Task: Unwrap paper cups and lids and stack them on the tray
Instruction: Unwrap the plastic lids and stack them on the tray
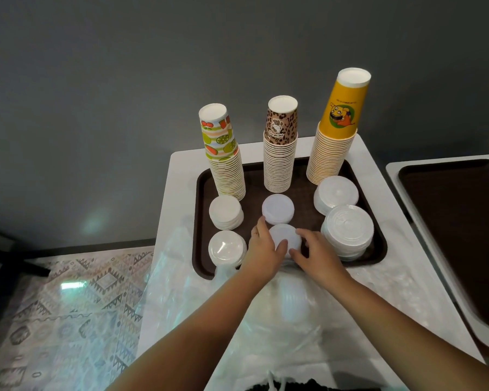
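A dark brown tray point(201, 221) holds three upside-down cup stacks along its back: fruit-print point(226, 162), leopard-print point(280, 153) and tall yellow point(336, 136). Several white lid stacks sit in front of them. My left hand point(261, 246) and my right hand point(314, 252) grip a lid stack point(284, 237) from both sides at the tray's front middle. More lids point(292, 303) lie in clear plastic wrap point(237, 320) on the table near me.
The tray sits on a white table point(178, 179). A second brown tray point(463, 227) lies on another white table to the right. Patterned floor covering point(68, 311) is at the left, a grey wall behind.
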Available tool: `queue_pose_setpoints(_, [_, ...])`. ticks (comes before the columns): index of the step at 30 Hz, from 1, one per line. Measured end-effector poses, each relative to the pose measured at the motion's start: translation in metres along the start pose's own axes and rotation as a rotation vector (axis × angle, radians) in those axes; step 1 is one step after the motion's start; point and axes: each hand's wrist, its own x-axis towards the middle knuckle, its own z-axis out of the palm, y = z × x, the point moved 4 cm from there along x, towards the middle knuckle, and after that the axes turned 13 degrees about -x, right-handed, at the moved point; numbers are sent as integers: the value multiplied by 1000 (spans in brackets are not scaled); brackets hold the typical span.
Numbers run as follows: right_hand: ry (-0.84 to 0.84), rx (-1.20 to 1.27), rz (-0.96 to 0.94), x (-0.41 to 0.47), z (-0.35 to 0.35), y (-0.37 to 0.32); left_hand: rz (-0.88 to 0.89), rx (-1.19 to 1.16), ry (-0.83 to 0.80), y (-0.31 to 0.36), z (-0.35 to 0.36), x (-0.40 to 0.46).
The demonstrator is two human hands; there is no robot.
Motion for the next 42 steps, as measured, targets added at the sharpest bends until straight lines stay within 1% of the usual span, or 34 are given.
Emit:
queue_pose_setpoints(2, [24, 20, -25, -6, -2, 1, 121, 65, 42, 3, -3, -8])
queue_pose_setpoints(4, [16, 56, -27, -10, -3, 3, 160, 94, -31, 4, -2, -18])
queue_pose_setpoints(7, [-5, 133, 0, -20, 0, 9, 110, 173, -167, 1, 2, -31])
queue_pose_setpoints(12, [-10, 192, 38, -36, 5, 18, 66, 270, -268, -3, 9, -47])
queue_pose_setpoints(17, [-4, 142, 2, -45, 11, 24, 77, 288, -280, -4, 15, -57])
queue_pose_setpoints(21, [-45, 125, -50, -50, 20, 21, 57, 267, -296, -9, 19, -61])
queue_pose_setpoints(23, [-38, 104, -68, -52, 23, 22, 49, 244, -292, -9, 18, -62])
queue_pose_setpoints(25, [-26, 58, -87, -54, 27, 26, 51, 227, -282, -10, 15, -61])
queue_pose_setpoints(29, [-52, -66, -113, -58, 35, 28, 44, 317, -276, -16, 8, -59])
queue_pose_setpoints(33, [-73, -170, -145, -56, 37, 24, 24, 323, -269, -9, -13, -48])
queue_pose_setpoints(35, [-78, -167, -165, -57, 37, 26, 23, 265, -239, 0, -30, -41])
queue_pose_setpoints(37, [-34, -111, -154, -57, 35, 27, 14, 128, -191, 8, -46, -34])
queue_pose_setpoints(38, [27, -65, -136, -58, 31, 26, -4, 25, -170, 10, -52, -32])
queue_pose_setpoints(41, [283, 147, -127, -57, 10, 14, -76, -305, -133, 14, -58, -26])
queue_pose_setpoints(42, [309, 244, -123, -56, 1, 5, -95, -395, -116, 15, -58, -25])
